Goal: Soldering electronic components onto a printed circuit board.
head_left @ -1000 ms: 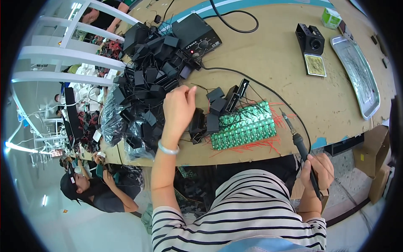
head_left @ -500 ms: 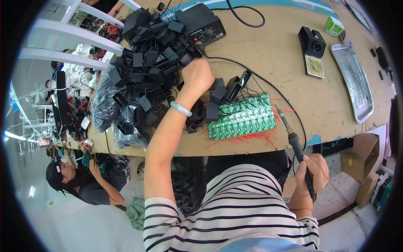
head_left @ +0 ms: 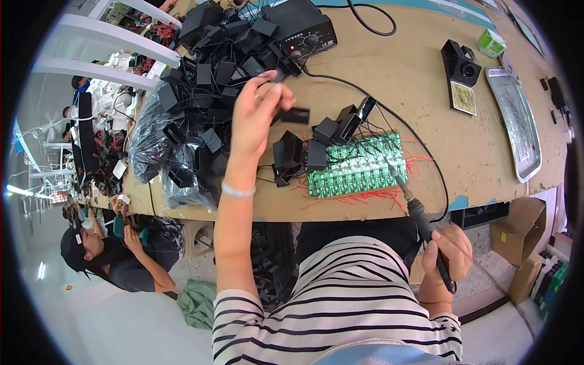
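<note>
My right hand (head_left: 448, 252) is closed round the dark handle of a soldering iron (head_left: 420, 213). The iron's tip is over the right part of a green circuit board panel (head_left: 356, 182), which has red wires along its edges. My left hand (head_left: 257, 112) is raised beside a heap of small black plastic boxes (head_left: 210, 103) with thin black wires. Its fingers are pinched, and a small black box (head_left: 295, 115) hangs right beside them, slightly blurred; the exact grip point is hidden. Several more black boxes (head_left: 326, 129) lie at the panel's upper left, their wires running over it.
A black soldering station (head_left: 310, 39) with a lit red light stands behind the heap, its cable (head_left: 389, 109) curving to the iron. At the right are an iron stand (head_left: 462, 73) with a sponge, and a metal tray (head_left: 517, 121). A co-worker (head_left: 115, 249) sits at the left.
My left hand has drawn back from the heap, bringing a small black box out beside its fingers. The soldering iron's tip has moved left, over the panel.
</note>
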The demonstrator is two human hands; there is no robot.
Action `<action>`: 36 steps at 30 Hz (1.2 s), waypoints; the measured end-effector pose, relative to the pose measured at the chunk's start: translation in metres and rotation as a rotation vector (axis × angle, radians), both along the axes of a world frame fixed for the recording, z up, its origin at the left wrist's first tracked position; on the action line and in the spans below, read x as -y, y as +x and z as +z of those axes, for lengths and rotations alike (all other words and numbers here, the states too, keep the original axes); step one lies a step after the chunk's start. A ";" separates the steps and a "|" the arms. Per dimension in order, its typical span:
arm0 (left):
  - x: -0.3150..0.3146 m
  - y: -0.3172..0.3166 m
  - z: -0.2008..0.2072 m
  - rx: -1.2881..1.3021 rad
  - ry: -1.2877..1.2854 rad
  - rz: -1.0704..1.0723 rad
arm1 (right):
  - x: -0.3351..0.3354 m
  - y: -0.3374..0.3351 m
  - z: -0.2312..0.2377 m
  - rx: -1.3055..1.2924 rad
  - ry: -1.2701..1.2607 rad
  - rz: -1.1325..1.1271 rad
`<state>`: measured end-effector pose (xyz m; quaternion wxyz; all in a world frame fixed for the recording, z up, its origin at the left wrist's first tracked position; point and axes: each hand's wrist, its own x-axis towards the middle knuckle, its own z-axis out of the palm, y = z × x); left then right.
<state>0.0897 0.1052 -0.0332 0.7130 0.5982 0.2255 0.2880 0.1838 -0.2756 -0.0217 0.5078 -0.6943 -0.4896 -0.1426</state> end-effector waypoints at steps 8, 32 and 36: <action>0.090 -0.091 0.043 -0.417 0.834 -0.120 | -0.023 -0.009 0.002 -0.037 -0.105 0.229; 0.111 -0.082 -0.002 -0.498 1.188 -0.081 | -0.052 -0.021 -0.006 0.010 -0.207 0.343; 0.114 -0.079 -0.005 -0.496 1.278 -0.070 | -0.054 -0.021 -0.005 0.074 -0.211 0.363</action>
